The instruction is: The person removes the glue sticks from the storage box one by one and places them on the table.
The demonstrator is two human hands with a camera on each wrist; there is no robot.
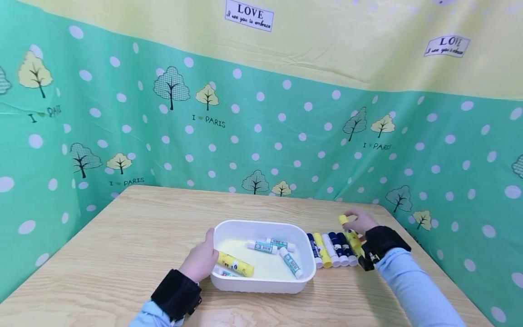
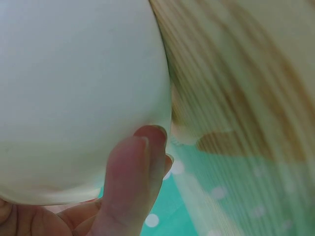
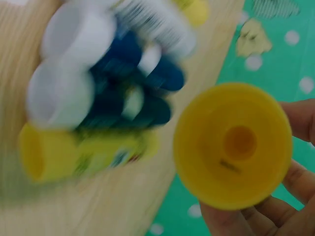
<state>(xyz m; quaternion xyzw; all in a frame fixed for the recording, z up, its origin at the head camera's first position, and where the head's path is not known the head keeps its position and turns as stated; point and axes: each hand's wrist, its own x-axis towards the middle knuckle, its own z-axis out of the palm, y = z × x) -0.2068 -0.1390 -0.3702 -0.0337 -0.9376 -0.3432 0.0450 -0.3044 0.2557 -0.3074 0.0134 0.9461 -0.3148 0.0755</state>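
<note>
A white plastic bin [image 1: 261, 285] stands on the table, with my left hand [image 1: 200, 256] gripping its left end. The thumb [image 2: 128, 182] lies against the white wall in the left wrist view. Inside are a yellow glue stick [image 1: 235, 264] and several white-and-teal glue sticks [image 1: 291, 262]. My right hand [image 1: 361, 222] holds another yellow glue stick [image 3: 232, 146], its round end facing the right wrist camera. Beneath that hand, a row of glue sticks lies side by side: dark blue ones [image 1: 337, 247], a white one [image 1: 330, 249] and yellow ones [image 1: 322, 250].
The light wooden table [image 1: 163, 218] extends around the bin. A green and yellow patterned curtain [image 1: 253, 150] hangs behind and along both sides. The row of glue sticks lies just right of the bin.
</note>
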